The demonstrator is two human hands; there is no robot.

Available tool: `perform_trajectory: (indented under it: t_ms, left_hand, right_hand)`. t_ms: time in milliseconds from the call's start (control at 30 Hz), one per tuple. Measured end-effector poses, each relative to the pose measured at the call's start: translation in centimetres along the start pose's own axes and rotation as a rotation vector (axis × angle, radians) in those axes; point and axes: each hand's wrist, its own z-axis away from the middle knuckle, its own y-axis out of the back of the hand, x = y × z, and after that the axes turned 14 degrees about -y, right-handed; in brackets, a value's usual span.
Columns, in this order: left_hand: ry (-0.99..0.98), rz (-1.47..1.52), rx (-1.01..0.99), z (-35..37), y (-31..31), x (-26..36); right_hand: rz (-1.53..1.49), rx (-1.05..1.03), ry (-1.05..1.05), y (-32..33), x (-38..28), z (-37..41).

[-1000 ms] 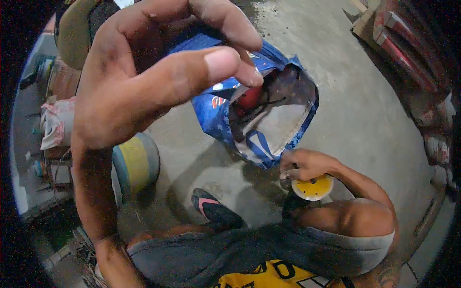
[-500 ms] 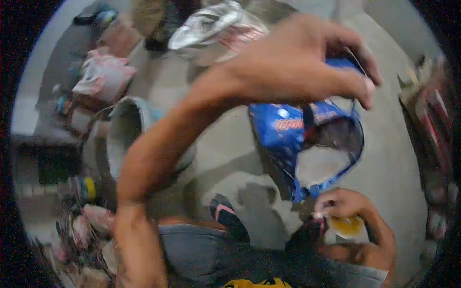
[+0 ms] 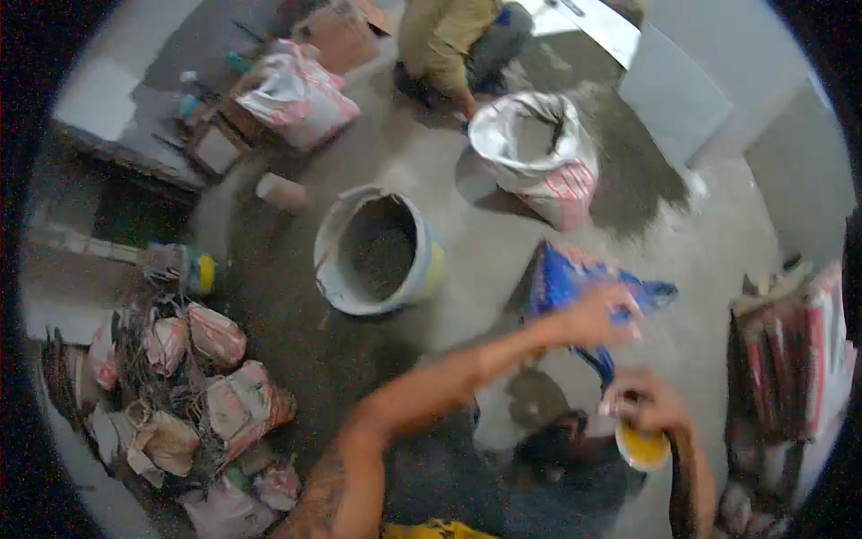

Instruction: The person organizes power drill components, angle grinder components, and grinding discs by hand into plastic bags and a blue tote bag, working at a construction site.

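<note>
Concrete floor (image 3: 718,242), dusty. A grey bucket (image 3: 377,251) stands well off from the fingers, on the far left of them, with an open white sack (image 3: 539,153) beyond it. The blue bag (image 3: 566,278) lies on the floor. The left hand (image 3: 597,316) is on its rim, fingers (image 3: 628,310) curled over the fabric; too blurred to tell the grip. The right hand (image 3: 648,402) is just below, fingers closed over the upper edge of the yellow disc (image 3: 643,447).
</note>
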Motion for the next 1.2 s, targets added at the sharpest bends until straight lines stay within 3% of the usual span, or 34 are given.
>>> perform_trajectory:
  t_ms: [33, 67, 133, 233, 333, 367, 400, 467, 567, 700, 800, 833, 933, 1033, 1133, 1200]
  left_hand:
    - [0.092, 0.016, -0.034, -0.5, 2.0, -0.8]
    - [0.371, 0.369, 0.090, -1.7, 4.9, 2.2]
    - [0.512, 0.299, 0.176, -4.5, 8.4, 6.8]
    - [0.394, 0.125, 0.197, -8.0, 11.1, 15.8]
    - [0.441, 0.179, 0.230, -8.4, 13.0, 24.9]
    - [0.341, 0.151, 0.246, -6.9, 11.6, 26.1]
    - [0.245, 0.112, 0.261, -5.1, 10.0, 26.7]
    - [0.358, 0.098, 0.150, -2.4, 8.4, 31.9]
    - [0.472, 0.163, 0.327, 1.8, 7.7, 38.0]
    - [0.486, 0.075, 0.432, 5.2, 9.7, 44.3]
    - [0.489, 0.153, 0.398, 6.4, 13.6, 47.2]
    - [0.425, 0.243, 0.470, 6.2, 14.9, 47.8]
    - [0.447, 0.202, 0.515, 6.9, 18.6, 48.2]
    - [0.332, 0.119, 0.592, 7.6, 24.5, 50.1]
    - [0.419, -0.016, 0.629, 10.1, 32.3, 55.4]
    - [0.373, -0.065, 0.735, 14.1, 35.3, 54.8]
  right_hand:
    - [-0.090, 0.047, -0.036, 0.3, -1.6, 1.5]
    - [-0.071, 0.045, -0.075, 0.2, -3.4, 3.5]
    - [0.008, 0.029, -0.078, 0.8, -8.1, 5.8]
    - [0.026, 0.076, -0.070, 0.3, -14.7, 9.9]
    - [0.030, 0.199, 0.048, -1.6, -20.2, 13.4]
    - [-0.066, 0.147, -0.157, -1.9, -23.5, 14.8]
    - [0.050, 0.162, -0.126, -1.9, -25.2, 15.5]
    - [-0.052, 0.073, -0.165, -3.6, -29.8, 17.2]
    - [0.164, -0.105, 0.012, -6.3, -34.5, 17.1]
    - [0.002, -0.235, -0.301, -8.9, -36.6, 17.4]
    - [0.116, -0.309, -0.306, -11.0, -42.5, 16.5]
    - [0.273, -0.251, -0.492, -11.5, -46.8, 16.8]
    - [0.216, -0.239, -0.585, -13.5, -54.3, 16.0]
    - [0.067, -0.227, -0.504, -16.1, -60.1, 14.8]
    - [0.021, -0.233, -0.286, -19.0, -64.3, 12.6]
    - [0.114, -0.108, -0.262, -20.7, -67.1, 9.9]
